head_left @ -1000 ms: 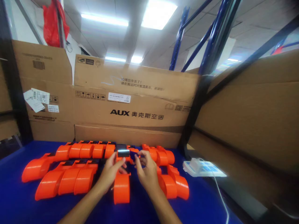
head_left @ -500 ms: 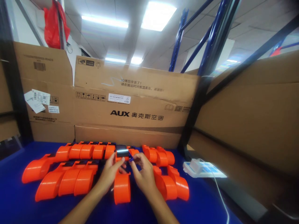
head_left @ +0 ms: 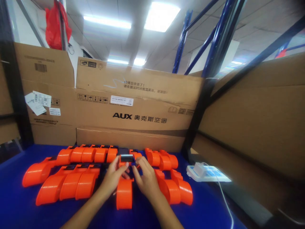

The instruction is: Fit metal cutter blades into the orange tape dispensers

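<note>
Both hands meet on one orange handheld unit (head_left: 124, 190) lying lengthwise mid-table on the blue table (head_left: 14, 210). The left hand (head_left: 113, 176), at its ten o'clock, curls closed on the unit's dark screen end (head_left: 126, 157), and the right hand (head_left: 145, 178), at two o'clock, pinches that end with bent fingers. More orange units (head_left: 71, 183) lie in rows at nine o'clock, others (head_left: 176, 189) at three o'clock.

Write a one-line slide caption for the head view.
Both hands, left hand and right hand, grip an orange handheld device with a dark screen amid rows of identical units on a blue table.
</note>
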### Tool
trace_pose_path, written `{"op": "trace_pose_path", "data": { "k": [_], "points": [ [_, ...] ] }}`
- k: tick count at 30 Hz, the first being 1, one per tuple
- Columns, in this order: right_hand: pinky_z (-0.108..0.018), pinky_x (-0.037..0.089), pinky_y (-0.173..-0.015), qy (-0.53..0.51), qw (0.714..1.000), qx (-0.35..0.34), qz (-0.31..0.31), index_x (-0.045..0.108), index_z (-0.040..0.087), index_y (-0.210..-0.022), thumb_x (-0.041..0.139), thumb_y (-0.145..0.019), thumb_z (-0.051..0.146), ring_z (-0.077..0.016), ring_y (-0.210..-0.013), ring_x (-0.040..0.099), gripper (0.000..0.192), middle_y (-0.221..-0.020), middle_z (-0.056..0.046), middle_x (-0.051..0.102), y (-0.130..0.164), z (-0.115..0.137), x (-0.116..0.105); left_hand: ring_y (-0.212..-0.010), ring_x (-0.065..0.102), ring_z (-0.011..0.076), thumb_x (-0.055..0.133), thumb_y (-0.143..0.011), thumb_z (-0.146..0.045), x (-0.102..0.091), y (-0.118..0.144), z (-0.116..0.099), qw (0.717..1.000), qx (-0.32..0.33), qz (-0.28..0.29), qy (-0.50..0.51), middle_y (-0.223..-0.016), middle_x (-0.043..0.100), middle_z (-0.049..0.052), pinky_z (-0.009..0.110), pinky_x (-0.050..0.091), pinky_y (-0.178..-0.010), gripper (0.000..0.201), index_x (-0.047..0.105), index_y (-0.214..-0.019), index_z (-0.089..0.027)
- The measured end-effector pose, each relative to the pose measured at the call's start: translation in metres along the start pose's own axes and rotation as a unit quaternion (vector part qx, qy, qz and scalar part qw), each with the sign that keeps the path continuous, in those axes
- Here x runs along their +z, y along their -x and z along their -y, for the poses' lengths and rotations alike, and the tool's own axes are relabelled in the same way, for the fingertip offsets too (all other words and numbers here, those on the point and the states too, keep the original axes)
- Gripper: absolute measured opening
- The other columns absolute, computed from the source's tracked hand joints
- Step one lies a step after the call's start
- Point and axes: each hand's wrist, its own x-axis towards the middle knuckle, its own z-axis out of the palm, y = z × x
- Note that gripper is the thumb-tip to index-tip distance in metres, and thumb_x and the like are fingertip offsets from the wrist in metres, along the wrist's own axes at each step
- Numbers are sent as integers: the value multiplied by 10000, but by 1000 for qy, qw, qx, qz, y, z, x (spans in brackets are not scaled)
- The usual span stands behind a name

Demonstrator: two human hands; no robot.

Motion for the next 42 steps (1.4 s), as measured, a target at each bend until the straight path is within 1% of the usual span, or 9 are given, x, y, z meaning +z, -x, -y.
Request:
{"op": "trace_pose_path", "data": {
  "k": [11, 17, 20, 25, 29, 31, 33, 37, 42],
  "points": [
    [-289, 468, -706, 6, 1000, 10, 16, 508, 227, -842, 505, -960, 239, -188, -803, 568, 119, -895, -50, 587, -2, 0, -1, -495, 639, 143, 694, -794, -467, 0, -3, 3, 1000, 7, 3, -5, -706, 659, -6, 262, 515, -534, 434, 594, -1106, -182],
    [-306, 466, -785, -90, 995, 38, -21, 502, 220, -811, 554, -939, 256, -185, -845, 567, 143, -904, -44, 588, -5, 11, -4, -599, 673, 159, 779, -713, -440, 4, 0, -6, 997, -16, -23, 72, -774, 692, 29, 258, 534, -588, 426, 649, -1014, -168],
    [-296, 476, -732, -162, 982, 85, -53, 508, 218, -810, 589, -919, 311, -176, -778, 558, 164, -849, -25, 577, -6, 11, -2, -584, 673, 157, 797, -702, -421, 5, 2, -10, 992, -43, -24, 114, -829, 718, 64, 262, 534, -583, 438, 650, -1022, -160],
    [-301, 505, -692, -286, 939, 177, -73, 566, 224, -956, 496, -955, 459, -195, -786, 597, 245, -852, -34, 613, -9, 5, 0, -577, 701, 185, 808, -716, -361, 4, 4, -14, 982, -86, 19, 167, -936, 741, 92, 314, 559, -602, 737, 484, -1365, -230],
    [-347, 528, -767, -343, 915, 213, 0, 579, 247, -1171, 477, -948, 522, -251, -983, 632, 369, -1037, -69, 665, -11, 5, -4, -711, 754, 288, 775, -767, -380, 5, 10, -16, 960, -151, 114, 205, -1005, 740, 147, 376, 573, -635, 853, 325, -1482, -265],
    [-360, 536, -754, -380, 898, 221, 26, 586, 244, -1185, 472, -943, 539, -270, -1014, 633, 398, -1081, -80, 663, -11, 6, -5, -767, 758, 317, 766, -779, -393, 7, 13, -18, 956, -160, 143, 201, -1068, 727, 175, 401, 579, -660, 804, 367, -1463, -255],
    [-353, 533, -735, -401, 888, 225, 18, 594, 232, -1157, 507, -929, 530, -262, -954, 646, 385, -1039, -80, 668, -10, 6, -5, -791, 757, 304, 802, -748, -357, 10, 15, -20, 964, -144, 135, 180, -1146, 705, 177, 414, 585, -712, 764, 445, -1414, -244],
    [-310, 515, -736, -373, 898, 230, -21, 571, 233, -1078, 605, -890, 481, -207, -828, 633, 313, -882, -33, 649, -8, 7, 0, -945, 727, 298, 891, -628, -233, 12, 15, -21, 979, -98, 119, 135, -1192, 693, 165, 393, 565, -834, 748, 574, -1305, -194],
    [-259, 504, -607, -366, 907, 208, 4, 516, 238, -1022, 631, -872, 482, -175, -748, 585, 309, -829, -8, 593, -8, 8, 6, -1101, 658, 296, 809, -725, -398, 9, 10, -19, 993, -53, 49, 89, -1122, 728, 145, 374, 528, -911, 458, 714, -1111, -172]
  ]
}}
